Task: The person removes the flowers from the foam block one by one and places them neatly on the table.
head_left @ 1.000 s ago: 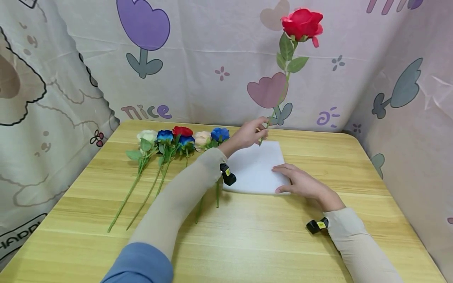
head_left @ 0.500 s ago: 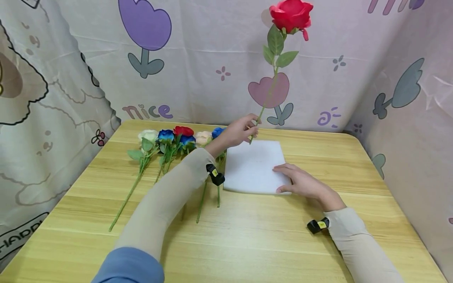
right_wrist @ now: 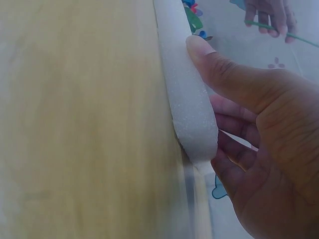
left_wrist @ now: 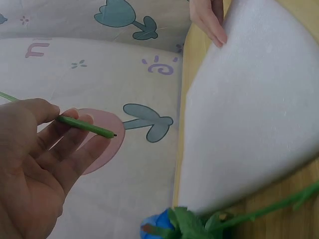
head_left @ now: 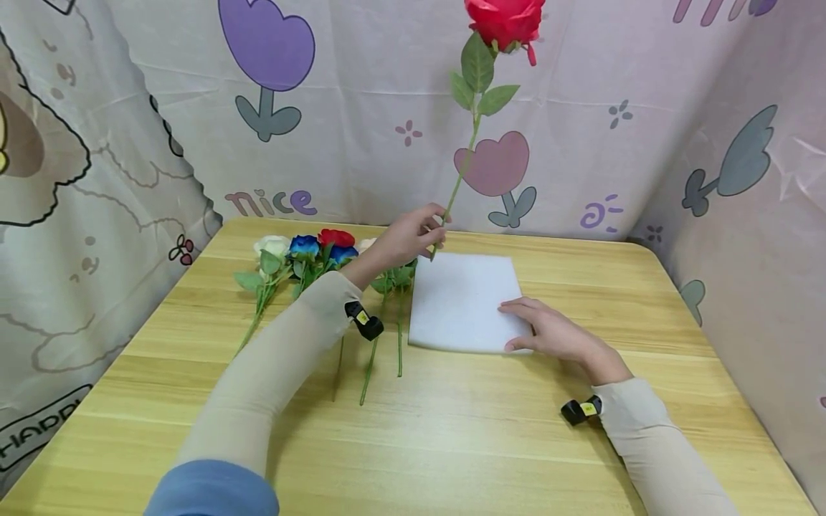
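My left hand [head_left: 409,235] pinches the lower stem of a tall red artificial rose [head_left: 506,23] above the table's back edge. The bloom is cut off by the top of the head view. In the left wrist view the cut end of the green stem [left_wrist: 92,127] sticks out past thumb and fingers. Just right of it lies a flat white foam slab [head_left: 461,304]. My right hand [head_left: 558,333] rests on the slab's near right corner, its fingers on the right side. The right wrist view shows the thumb [right_wrist: 200,49] against the slab's thick edge [right_wrist: 187,94].
Left of the slab, several artificial roses lie with stems toward me: a white one [head_left: 272,248], blue ones [head_left: 304,247] and a red one [head_left: 336,237]. My left forearm covers part of them. A patterned cloth [head_left: 361,143] hangs behind the wooden table [head_left: 452,437].
My left hand has moved left with the red rose, from over the slab's back edge to its back left corner; the bloom has risen. The right hand and slab have stayed put.
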`<state>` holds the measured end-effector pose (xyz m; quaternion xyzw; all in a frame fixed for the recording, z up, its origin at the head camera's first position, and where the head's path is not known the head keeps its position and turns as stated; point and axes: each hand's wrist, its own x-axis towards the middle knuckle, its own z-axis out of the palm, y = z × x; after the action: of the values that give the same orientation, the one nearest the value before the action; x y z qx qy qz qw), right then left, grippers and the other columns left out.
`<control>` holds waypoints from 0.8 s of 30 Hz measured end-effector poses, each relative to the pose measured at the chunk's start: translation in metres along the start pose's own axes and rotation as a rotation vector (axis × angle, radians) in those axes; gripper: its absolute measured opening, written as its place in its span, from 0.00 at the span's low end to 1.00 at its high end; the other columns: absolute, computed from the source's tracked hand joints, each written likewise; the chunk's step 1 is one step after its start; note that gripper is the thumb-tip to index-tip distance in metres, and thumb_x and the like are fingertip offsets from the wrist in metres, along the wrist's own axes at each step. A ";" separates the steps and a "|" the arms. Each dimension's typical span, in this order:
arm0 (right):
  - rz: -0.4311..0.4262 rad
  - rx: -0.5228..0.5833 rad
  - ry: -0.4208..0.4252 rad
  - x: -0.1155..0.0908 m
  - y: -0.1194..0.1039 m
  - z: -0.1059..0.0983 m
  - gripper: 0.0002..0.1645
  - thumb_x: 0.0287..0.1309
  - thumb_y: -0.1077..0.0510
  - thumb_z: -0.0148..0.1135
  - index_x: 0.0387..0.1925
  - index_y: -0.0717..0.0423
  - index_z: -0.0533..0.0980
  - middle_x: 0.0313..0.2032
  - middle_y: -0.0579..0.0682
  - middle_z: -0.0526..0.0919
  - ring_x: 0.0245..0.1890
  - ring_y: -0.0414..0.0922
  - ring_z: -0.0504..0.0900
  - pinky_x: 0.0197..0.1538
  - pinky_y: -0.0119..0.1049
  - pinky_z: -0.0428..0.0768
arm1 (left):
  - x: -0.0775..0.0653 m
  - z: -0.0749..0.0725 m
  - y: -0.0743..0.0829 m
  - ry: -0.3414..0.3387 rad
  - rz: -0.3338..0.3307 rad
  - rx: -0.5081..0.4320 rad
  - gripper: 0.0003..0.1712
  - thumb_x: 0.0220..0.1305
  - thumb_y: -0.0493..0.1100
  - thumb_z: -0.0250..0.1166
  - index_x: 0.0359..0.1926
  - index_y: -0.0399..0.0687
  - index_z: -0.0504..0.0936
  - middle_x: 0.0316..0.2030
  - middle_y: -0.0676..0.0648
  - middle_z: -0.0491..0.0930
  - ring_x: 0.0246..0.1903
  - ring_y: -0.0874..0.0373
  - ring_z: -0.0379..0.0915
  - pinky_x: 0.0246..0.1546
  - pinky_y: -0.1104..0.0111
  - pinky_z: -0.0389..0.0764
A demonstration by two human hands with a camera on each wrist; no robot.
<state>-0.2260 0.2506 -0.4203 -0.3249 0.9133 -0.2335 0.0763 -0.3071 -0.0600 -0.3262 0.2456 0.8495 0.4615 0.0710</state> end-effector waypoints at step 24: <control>-0.019 -0.015 0.007 0.000 -0.001 0.000 0.43 0.54 0.47 0.72 0.66 0.62 0.69 0.64 0.59 0.69 0.67 0.60 0.63 0.67 0.56 0.62 | -0.061 -0.053 -0.019 0.065 -0.069 0.040 0.17 0.75 0.42 0.54 0.61 0.46 0.70 0.42 0.39 0.78 0.40 0.48 0.80 0.40 0.54 0.85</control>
<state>-0.2258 0.2498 -0.4199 -0.3334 0.9121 -0.2285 0.0682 -0.2792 -0.1381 -0.3185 0.2025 0.8683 0.4495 0.0544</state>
